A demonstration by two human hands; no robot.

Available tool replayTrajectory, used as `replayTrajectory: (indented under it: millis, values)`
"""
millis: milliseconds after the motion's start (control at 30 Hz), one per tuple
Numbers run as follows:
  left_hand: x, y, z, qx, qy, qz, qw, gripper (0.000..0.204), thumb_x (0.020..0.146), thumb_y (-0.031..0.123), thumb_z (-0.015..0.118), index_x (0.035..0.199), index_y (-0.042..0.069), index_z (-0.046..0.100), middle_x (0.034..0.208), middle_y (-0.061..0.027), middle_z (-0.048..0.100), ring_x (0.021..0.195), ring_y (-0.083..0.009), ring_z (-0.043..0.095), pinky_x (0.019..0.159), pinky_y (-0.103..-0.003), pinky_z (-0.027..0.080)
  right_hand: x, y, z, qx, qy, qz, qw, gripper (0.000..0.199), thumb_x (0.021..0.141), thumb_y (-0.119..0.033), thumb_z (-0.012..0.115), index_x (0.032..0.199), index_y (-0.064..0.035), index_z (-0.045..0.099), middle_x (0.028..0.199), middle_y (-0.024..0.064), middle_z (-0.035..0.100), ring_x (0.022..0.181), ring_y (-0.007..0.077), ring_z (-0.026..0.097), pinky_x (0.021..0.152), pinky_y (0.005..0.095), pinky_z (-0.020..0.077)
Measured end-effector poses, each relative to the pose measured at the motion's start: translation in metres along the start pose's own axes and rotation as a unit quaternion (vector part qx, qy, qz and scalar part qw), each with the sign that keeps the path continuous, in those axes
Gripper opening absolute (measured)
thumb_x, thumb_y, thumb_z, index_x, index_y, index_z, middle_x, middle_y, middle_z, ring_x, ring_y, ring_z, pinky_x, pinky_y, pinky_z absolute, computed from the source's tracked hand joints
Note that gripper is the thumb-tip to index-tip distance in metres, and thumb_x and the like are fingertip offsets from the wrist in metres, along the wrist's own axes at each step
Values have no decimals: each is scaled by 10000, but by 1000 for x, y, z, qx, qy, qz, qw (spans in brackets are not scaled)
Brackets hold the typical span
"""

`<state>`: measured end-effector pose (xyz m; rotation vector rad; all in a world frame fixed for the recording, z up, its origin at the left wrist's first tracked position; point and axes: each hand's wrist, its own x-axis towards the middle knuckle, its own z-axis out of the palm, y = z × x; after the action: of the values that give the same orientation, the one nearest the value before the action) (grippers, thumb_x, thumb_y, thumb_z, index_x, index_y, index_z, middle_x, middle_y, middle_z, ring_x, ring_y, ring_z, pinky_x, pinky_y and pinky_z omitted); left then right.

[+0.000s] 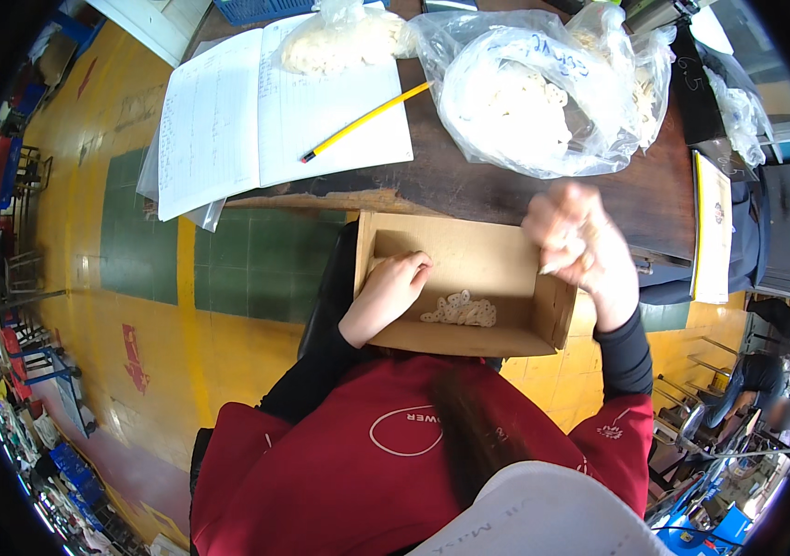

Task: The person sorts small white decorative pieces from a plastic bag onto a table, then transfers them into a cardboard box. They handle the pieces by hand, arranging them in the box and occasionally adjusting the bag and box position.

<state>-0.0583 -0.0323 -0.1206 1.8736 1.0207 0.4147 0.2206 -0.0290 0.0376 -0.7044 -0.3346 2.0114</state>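
Observation:
On my lap, against the table's edge, rests an open cardboard box (pixel 460 243). A small heap of cream-white pieces with holes (pixel 462 310) lies on its floor, near the side closest to me. My left hand (pixel 397 289) reaches over the box's left wall, fingers curled together; whatever they may pinch is hidden. Above the box's right end my right hand (pixel 578 239) is raised and blurred by motion. Its fingers are closed around small whitish pieces, with one tip poking out below them.
A clear bag of white pieces (pixel 515 107) sits on the dark wooden table (pixel 650 199). To its left are a smaller bag (pixel 339 42), an open notebook (pixel 214 120) and a yellow pencil (pixel 367 120). A yellow-covered booklet (pixel 712 227) stands at the table's right edge.

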Motion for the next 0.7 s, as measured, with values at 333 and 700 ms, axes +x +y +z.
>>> replayTrajectory:
  millis: [333, 700]
  values:
    - [-5, 4, -1, 1, 28, 21, 999, 141, 977, 130, 600, 974, -3, 648, 930, -197, 691, 861, -395, 675, 771, -474, 532, 111, -87, 3, -748, 208, -216, 592, 418, 1064, -421, 541, 1045, -44, 721, 771, -12, 630, 702, 111, 588, 709, 292, 486]
    - [-4, 0, 2, 50, -10, 30, 998, 170, 993, 169, 583, 977, 12, 647, 929, -191, 690, 875, -391, 672, 798, -478, 530, 104, -89, -24, -700, 89, -341, 621, 429, 1115, -331, 424, 1312, -28, 655, 1278, 95, 693, 1247, 206, 596, 1143, 356, 380]
